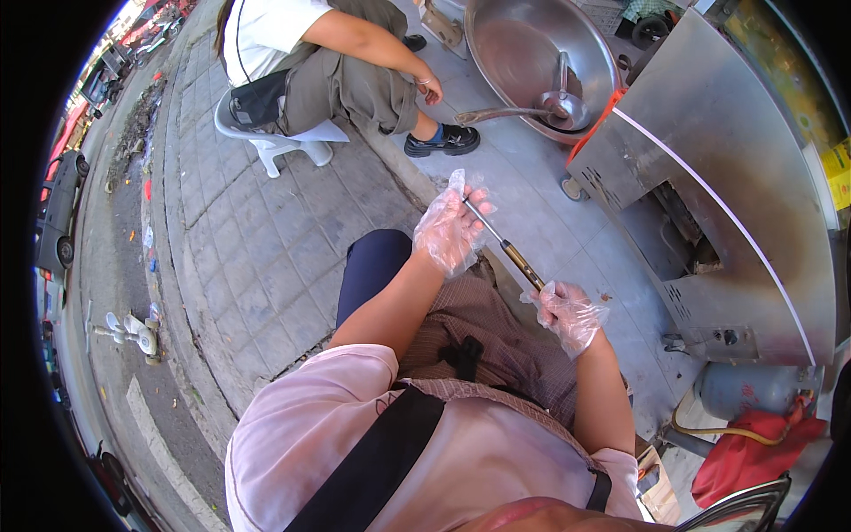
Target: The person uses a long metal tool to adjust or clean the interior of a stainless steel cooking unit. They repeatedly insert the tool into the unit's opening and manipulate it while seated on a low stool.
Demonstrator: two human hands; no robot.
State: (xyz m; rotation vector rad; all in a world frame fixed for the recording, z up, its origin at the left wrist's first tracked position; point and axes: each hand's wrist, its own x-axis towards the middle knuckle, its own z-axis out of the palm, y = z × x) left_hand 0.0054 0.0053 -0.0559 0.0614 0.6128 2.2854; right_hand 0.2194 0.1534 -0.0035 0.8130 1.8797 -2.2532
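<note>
A slim tool (518, 261) with a silver shaft and a dark-and-gold handle, shaped like a long-necked lighter, slants between my hands in front of my lap. My right hand (567, 315), in a clear plastic glove, is closed around its handle end. At the tip of the shaft is my left hand (452, 223), gloved the same way, its fingers curled about the tip. Loose glove film partly hides these fingers. Below the tool my brown checked apron (483, 332) covers my lap.
A steel stove (736, 222) with a square opening stands at right, a gas cylinder (745, 392) below it. Ahead, a large metal wok (523, 44) holds a ladle (560, 105). Another person (319, 62) sits on a white stool (292, 146) at upper left, beside the paving.
</note>
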